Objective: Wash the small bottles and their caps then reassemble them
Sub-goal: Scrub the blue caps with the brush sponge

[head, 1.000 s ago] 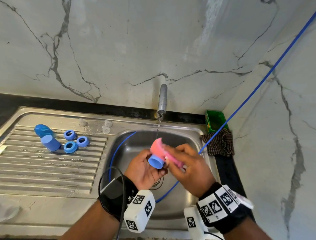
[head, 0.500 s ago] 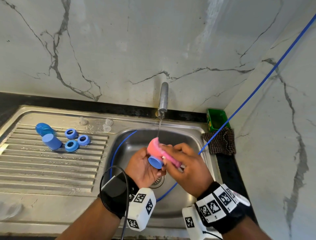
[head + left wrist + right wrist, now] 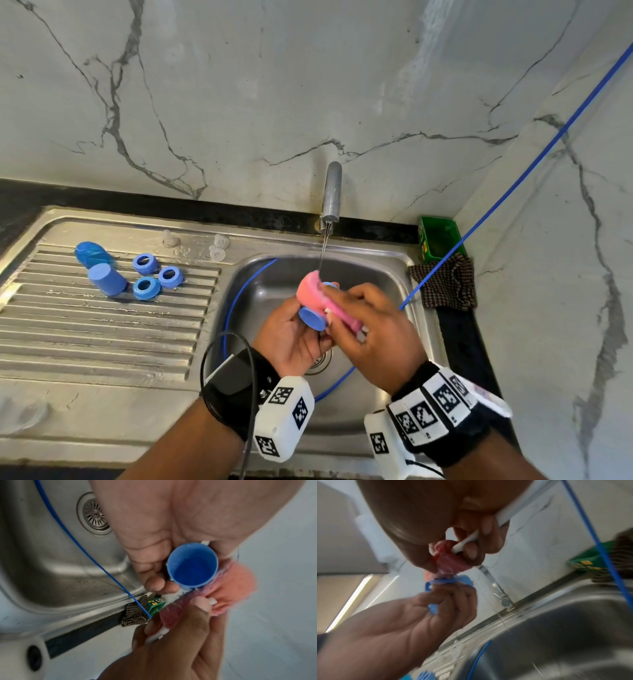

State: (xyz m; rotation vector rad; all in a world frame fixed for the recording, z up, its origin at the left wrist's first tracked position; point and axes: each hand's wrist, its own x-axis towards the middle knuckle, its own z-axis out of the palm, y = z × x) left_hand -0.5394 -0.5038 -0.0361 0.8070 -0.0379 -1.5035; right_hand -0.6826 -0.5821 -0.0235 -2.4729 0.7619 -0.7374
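My left hand point(image 3: 294, 337) grips a small blue bottle point(image 3: 311, 318) over the sink basin, its open mouth facing the left wrist view point(image 3: 192, 566). My right hand point(image 3: 373, 329) holds a pink scrubber point(image 3: 313, 294) by its white handle point(image 3: 465, 543) and presses it against the bottle's side. The thin tap stream lands on the scrubber. On the drainboard at the left lie a blue bottle on its side point(image 3: 90, 253), another bottle standing mouth down point(image 3: 107, 279), three blue ring caps point(image 3: 146, 287) and small clear plugs point(image 3: 170, 238).
The tap point(image 3: 332, 192) runs above the steel sink point(image 3: 267, 274). A blue cable point(image 3: 513, 181) crosses from the upper right into the basin. A green box point(image 3: 438, 240) and a checked cloth point(image 3: 445, 284) sit at the sink's right corner.
Both hands keep their hold. The scrubber has shifted a little along the bottle under the stream. The items on the drainboard have not moved.
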